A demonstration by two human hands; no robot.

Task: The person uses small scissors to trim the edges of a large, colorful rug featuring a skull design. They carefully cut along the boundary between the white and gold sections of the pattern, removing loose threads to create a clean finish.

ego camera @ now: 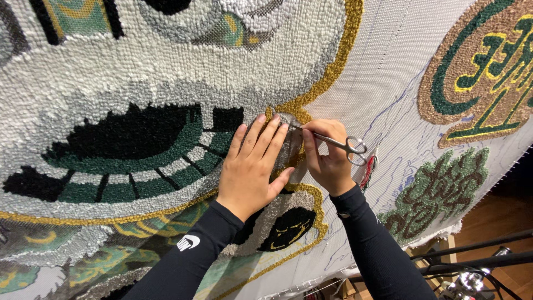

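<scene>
Steel scissors [338,144], thin, stiff, light and probably slick, sit pinched at the handles in the right hand [328,158], tips at the gold yarn edge, while the left hand [252,166] presses flat and open on the soft tufted rug [139,83].

Lying slantwise against the tufted rug [139,83] of white, grey, green and black looped yarn with gold edging: slim silver metal scissors [333,141], tips pointing at the gold outline, ring handles sticking out rightward over bare backing cloth.
</scene>
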